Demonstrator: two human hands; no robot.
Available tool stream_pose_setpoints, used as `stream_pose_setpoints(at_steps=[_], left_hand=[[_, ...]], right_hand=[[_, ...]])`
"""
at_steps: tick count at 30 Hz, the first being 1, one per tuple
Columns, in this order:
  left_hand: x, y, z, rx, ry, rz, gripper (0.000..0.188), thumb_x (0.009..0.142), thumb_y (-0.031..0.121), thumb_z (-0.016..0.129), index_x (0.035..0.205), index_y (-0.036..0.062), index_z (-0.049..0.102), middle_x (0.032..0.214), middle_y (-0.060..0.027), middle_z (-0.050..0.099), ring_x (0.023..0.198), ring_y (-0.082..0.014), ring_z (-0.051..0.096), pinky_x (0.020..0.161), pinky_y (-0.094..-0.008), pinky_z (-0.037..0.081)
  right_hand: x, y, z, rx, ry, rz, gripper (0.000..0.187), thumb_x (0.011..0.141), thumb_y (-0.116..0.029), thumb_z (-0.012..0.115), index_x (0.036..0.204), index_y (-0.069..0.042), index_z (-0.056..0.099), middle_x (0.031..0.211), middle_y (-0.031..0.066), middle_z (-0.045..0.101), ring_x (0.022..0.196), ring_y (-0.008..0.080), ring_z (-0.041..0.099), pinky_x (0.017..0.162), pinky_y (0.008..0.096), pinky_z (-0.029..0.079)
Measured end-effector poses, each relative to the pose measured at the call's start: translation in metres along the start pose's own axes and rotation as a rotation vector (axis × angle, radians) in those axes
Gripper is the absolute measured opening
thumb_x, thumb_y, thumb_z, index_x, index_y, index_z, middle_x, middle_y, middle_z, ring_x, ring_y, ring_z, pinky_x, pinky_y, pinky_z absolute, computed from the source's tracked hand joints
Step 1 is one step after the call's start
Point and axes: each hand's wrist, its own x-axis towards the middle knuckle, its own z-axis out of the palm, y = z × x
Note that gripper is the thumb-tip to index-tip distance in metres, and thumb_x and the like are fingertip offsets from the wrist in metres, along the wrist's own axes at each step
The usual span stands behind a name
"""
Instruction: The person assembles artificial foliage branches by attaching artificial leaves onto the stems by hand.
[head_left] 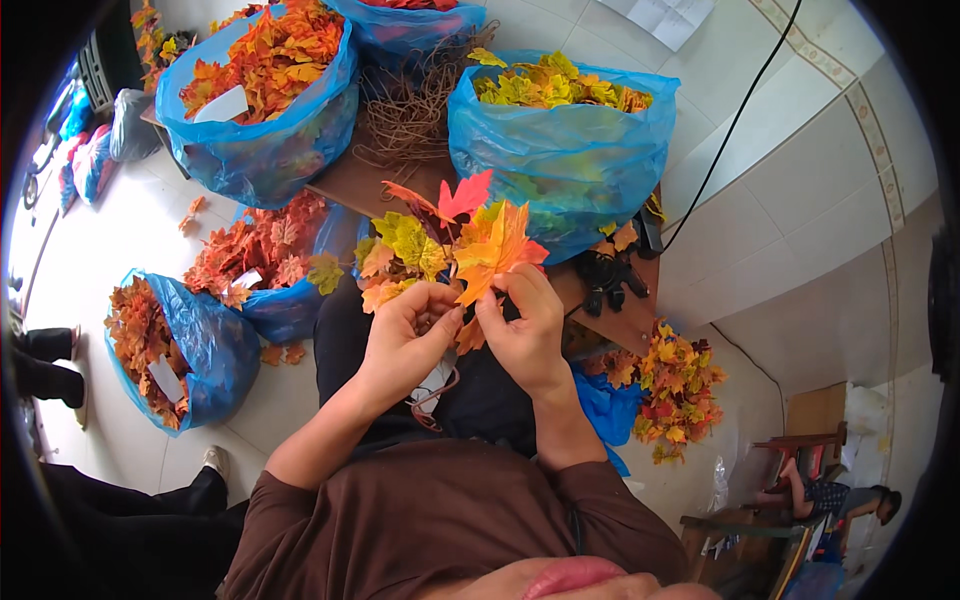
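Observation:
Above my lap, a spray of artificial maple leaves in yellow-green (415, 243), red (466, 197) and orange sits between my hands. My right hand (530, 328) is closed, its thumb and fingers pinching the lower part of a large orange maple leaf (492, 255). Close beside it, my left hand (408, 338) is closed too, thumb against fingers at the spray's lower side. What its fingertips hold is too small or hidden to make out. Under my hands, a reddish-brown wire or stem (437, 403) and something white lie on my lap.
Blue bags hold orange leaves (285, 55), yellow-green leaves (560, 85), red leaves (270, 245) and rust-brown leaves (145, 335). Brown stems (412, 110) lie tangled on the brown table (345, 180). Black objects (608, 285) and a cable are at right, above a finished-looking leaf bunch (680, 390). People are nearby.

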Motion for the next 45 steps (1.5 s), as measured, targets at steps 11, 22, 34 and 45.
stream_pose_setpoints(at_steps=[11,22,34,45], left_hand=[[-0.001,-0.002,0.003,0.150,0.128,0.126,0.010,0.082,0.005,0.059,0.088,-0.0009,0.054,0.068,0.0013,0.056,0.061,-0.0019,0.051,0.055,-0.0169,0.041],[-0.002,-0.006,0.006,0.284,0.193,0.230,0.007,0.081,0.004,0.057,0.083,-0.0027,0.056,0.063,0.0000,0.056,0.056,-0.0024,0.048,0.051,-0.0184,0.039],[-0.003,-0.007,0.007,0.295,0.175,0.249,0.011,0.084,0.008,0.057,0.085,-0.0025,0.053,0.058,0.0042,0.049,0.052,0.0003,0.042,0.045,-0.0166,0.031],[-0.001,0.000,0.008,0.212,0.146,0.135,0.011,0.085,0.009,0.056,0.084,-0.0013,0.054,0.058,0.0042,0.050,0.052,0.0002,0.042,0.045,-0.0163,0.032]], right_hand=[[0.002,-0.003,0.004,0.062,0.001,0.020,0.012,0.067,0.002,0.061,0.078,0.001,0.054,0.071,0.0125,0.051,0.063,0.0277,0.052,0.057,0.0335,0.043],[0.001,-0.009,0.000,0.142,-0.011,0.073,0.011,0.069,0.004,0.060,0.078,0.002,0.055,0.070,0.0104,0.051,0.060,0.0232,0.052,0.054,0.0304,0.043],[-0.002,-0.008,0.001,0.153,-0.009,0.103,0.009,0.069,0.003,0.060,0.077,0.002,0.055,0.070,0.0108,0.052,0.061,0.0241,0.052,0.056,0.0309,0.042],[0.000,-0.006,-0.001,0.170,0.001,0.114,0.010,0.069,0.004,0.060,0.077,0.003,0.054,0.069,0.0083,0.051,0.060,0.0181,0.051,0.055,0.0263,0.042]])
